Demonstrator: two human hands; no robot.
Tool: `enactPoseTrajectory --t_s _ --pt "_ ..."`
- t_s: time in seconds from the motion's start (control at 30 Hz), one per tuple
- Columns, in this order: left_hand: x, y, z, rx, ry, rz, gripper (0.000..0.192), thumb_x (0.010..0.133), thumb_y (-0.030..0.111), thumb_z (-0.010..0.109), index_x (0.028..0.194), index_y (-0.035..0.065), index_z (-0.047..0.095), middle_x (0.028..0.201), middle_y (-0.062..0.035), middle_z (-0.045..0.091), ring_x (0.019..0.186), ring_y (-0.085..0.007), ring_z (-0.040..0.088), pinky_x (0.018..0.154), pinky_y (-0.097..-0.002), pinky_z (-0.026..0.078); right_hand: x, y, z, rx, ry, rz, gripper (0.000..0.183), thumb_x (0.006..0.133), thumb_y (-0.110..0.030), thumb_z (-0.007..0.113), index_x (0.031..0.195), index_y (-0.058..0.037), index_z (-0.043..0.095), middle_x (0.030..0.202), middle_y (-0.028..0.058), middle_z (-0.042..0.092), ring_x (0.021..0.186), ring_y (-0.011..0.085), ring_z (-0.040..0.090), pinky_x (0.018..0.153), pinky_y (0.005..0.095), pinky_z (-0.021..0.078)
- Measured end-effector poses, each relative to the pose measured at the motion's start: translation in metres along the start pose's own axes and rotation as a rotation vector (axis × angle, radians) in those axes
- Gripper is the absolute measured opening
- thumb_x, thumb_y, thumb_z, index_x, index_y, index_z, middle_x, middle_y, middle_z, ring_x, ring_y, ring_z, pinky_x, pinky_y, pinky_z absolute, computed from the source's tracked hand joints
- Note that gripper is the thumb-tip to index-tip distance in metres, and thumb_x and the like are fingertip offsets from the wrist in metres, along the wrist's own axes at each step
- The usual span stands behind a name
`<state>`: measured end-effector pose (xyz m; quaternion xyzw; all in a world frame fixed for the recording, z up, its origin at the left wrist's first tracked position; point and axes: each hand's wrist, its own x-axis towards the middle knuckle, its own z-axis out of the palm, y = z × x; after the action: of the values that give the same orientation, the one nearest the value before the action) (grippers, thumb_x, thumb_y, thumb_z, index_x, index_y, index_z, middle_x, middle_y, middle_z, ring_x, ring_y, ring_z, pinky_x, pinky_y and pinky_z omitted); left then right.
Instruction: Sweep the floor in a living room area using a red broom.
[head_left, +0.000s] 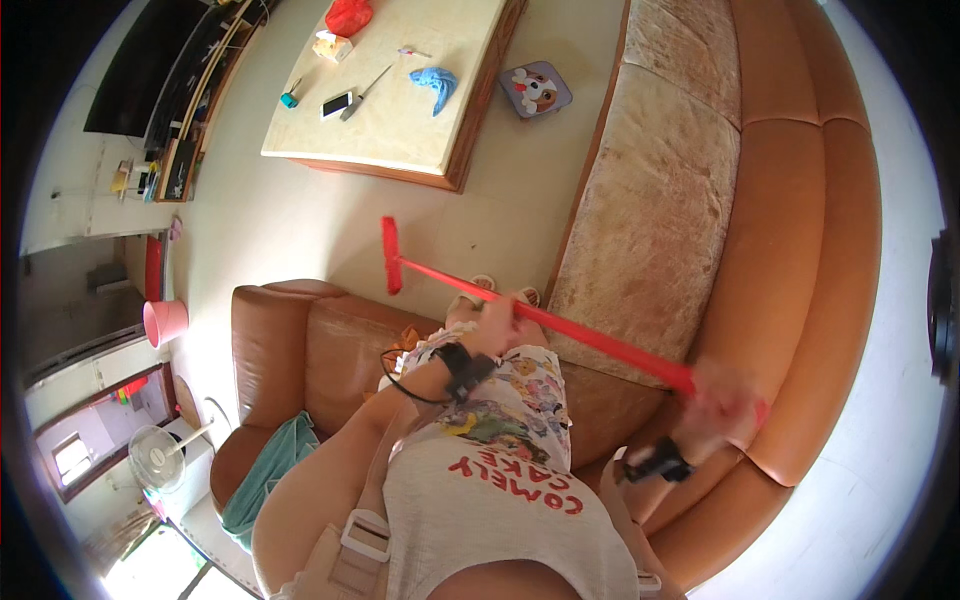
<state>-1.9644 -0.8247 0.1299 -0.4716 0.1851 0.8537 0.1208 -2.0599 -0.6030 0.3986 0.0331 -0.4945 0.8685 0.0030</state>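
A red broom (457, 283) slants across the view in front of my legs, its bristled head (391, 256) over the tiled floor at the left. Whether the bristles touch the floor, I cannot tell. My left hand (498, 327) wraps around the middle of the handle. Near the handle's upper end, my right hand (724, 409) is closed on it, blurred by motion, beside the sofa backrest. Each wrist wears a black strapped device, and a cable loops from the left one. My feet in light sandals (529, 295) show just beyond the handle.
Brown leather sofas with plush seat covers (645, 210) stand at the right and close around my legs. Ahead is a marble-topped coffee table (375, 139) holding a phone, a screwdriver and a blue cloth. A dog-patterned stool (536, 90) stands beside it; a pink bucket (165, 324) is at left.
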Motion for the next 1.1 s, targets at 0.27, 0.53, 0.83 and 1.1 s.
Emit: enactPoseTrajectory --t_s 0.27,0.53,0.83,1.1 --pt "0.063 0.036 -0.089 0.046 -0.089 -0.021 0.014 0.078 0.021 0.050 0.071 0.0101 0.045 0.055 -0.0041 0.046 0.044 -0.0162 0.046 0.035 -0.0267 0.035 0.003 0.085 0.052 -0.330 -0.252 0.264 0.017 0.077 0.002 0.053 0.064 -0.0056 0.047 0.063 0.0037 0.051 0.058 0.0123 0.049 0.055 0.0240 0.0407" --pt "0.102 0.010 0.080 -0.064 -0.248 -0.180 0.013 0.079 0.020 0.049 0.073 0.0083 0.045 0.059 -0.0054 0.048 0.048 -0.0161 0.046 0.041 -0.0262 0.035 0.096 0.010 0.036 -0.173 -0.214 0.140 0.026 0.079 -0.002 0.048 0.056 -0.0073 0.036 0.049 0.0026 0.039 0.045 0.0127 0.038 0.049 0.0287 0.0348" --pt "0.155 0.042 0.197 -0.135 -0.236 -0.130 0.015 0.077 0.020 0.051 0.067 0.0121 0.043 0.054 -0.0008 0.041 0.044 -0.0133 0.042 0.040 -0.0254 0.032 0.168 0.000 0.065 -0.371 -0.487 -0.053 0.028 0.077 -0.001 0.045 0.054 -0.0097 0.031 0.047 0.0011 0.034 0.044 0.0123 0.031 0.049 0.0295 0.0312" --pt "0.205 0.100 0.277 -0.075 -0.236 -0.118 0.017 0.077 0.017 0.050 0.064 0.0113 0.040 0.054 0.0006 0.037 0.041 -0.0091 0.034 0.037 -0.0223 0.027 0.246 0.019 0.101 -0.705 -0.109 -0.150 0.027 0.076 -0.002 0.045 0.055 -0.0087 0.031 0.049 0.0006 0.034 0.047 0.0119 0.033 0.051 0.0283 0.0333"
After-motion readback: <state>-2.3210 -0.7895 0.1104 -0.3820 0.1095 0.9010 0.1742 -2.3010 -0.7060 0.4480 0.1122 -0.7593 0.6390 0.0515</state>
